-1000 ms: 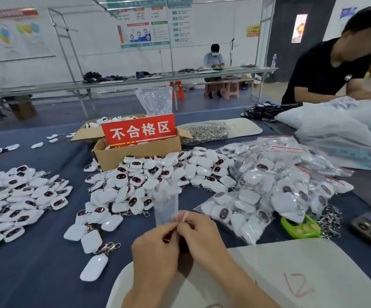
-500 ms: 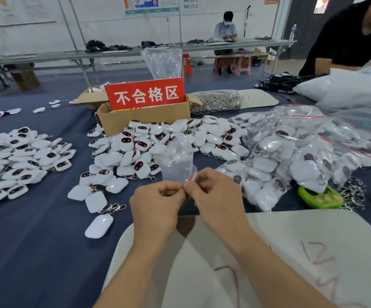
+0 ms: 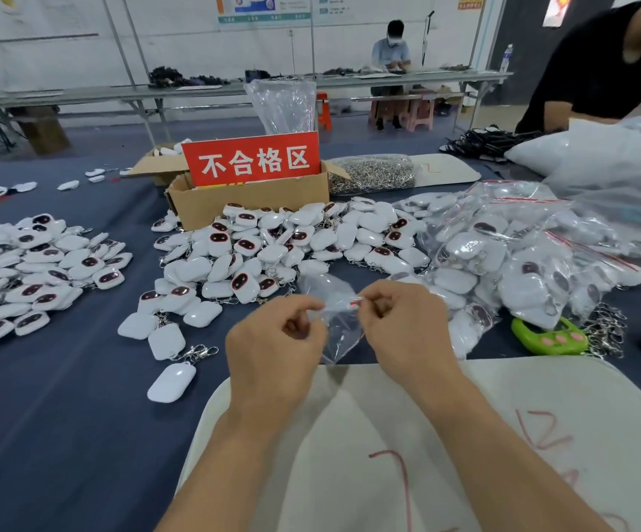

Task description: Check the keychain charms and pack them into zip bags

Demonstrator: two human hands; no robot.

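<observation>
Hands spread: left hand (image 3: 276, 339), right hand (image 3: 399, 324) pinch zip bag (image 3: 334, 297) edges; charms (image 3: 246, 259) just beyond.

Clear red-striped zip bag (image 3: 340, 335), perhaps open, white charms (image 3: 273, 247) heaped behind

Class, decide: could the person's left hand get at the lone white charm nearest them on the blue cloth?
Probably yes, once freed: the white charm lies uncovered just left of the left hand, with bare cloth between. But that hand pinches the zip bag, so it must let go first.
</observation>
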